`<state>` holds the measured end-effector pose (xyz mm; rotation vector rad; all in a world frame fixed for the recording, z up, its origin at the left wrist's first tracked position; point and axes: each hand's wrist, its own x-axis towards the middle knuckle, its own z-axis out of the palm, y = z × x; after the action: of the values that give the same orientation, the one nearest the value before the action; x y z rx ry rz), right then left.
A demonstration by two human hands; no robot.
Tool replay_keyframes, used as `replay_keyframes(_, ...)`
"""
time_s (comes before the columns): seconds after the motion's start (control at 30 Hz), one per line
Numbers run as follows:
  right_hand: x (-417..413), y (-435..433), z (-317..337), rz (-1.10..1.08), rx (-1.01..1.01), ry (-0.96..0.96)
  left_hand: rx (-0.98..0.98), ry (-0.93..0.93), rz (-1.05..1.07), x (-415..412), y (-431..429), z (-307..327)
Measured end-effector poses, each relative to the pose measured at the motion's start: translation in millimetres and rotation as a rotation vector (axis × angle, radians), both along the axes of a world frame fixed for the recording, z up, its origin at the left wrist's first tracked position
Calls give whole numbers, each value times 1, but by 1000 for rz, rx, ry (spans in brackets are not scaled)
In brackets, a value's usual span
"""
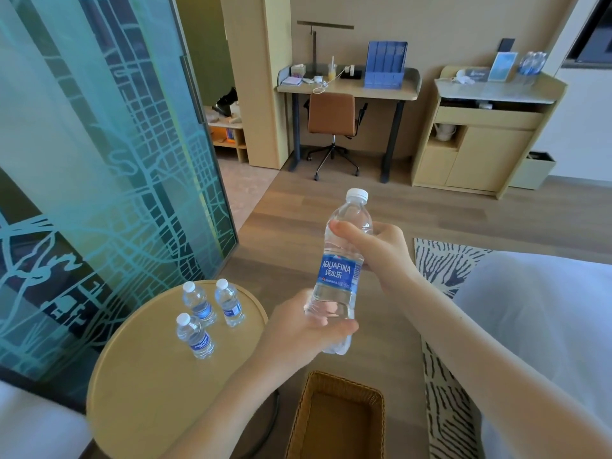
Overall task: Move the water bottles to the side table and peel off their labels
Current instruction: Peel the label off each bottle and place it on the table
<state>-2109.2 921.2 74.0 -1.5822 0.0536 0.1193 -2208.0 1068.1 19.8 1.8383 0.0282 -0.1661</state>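
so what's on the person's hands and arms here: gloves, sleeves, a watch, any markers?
Nothing worn that shows. The left hand and right hand are bare, with no gloves, rings, tape or markers visible. The left forearm and right forearm are bare right to the frame edge, with no sleeve cuff, watch, strap or cable in view.
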Motion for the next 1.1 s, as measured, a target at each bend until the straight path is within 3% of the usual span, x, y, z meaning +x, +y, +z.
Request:
replay_keyframes(0.1,-3,2,-1,10,-58,3,22,4,45,1,-6,-4)
replay_keyframes(0.23,-6,-5,7,80,-114,-16,-115,17,-47,2,0,3)
replay_keyframes(0.47,-19,-19,8,141,93,-12,-496,74,-201,0,19,7)
replay_keyframes(0.57,-22,-19,1,155,165,-22,-564,64,-276,0,23,6)
replay_keyframes(0.7,-28,-17,-4,230,221,-34,-561,69,-310,-3,23,7)
replay_keyframes(0.83,-39,-17,-6,126,96,-105,-498,55,-229,0,20,3)
replay_keyframes(0.93,-49,-17,-3,21,-38,-261,-497,18,-167,0,17,-1)
replay_keyframes(1.1,-57,-11,-3,35,-113,-373,-477,22,-65,1,14,-3)
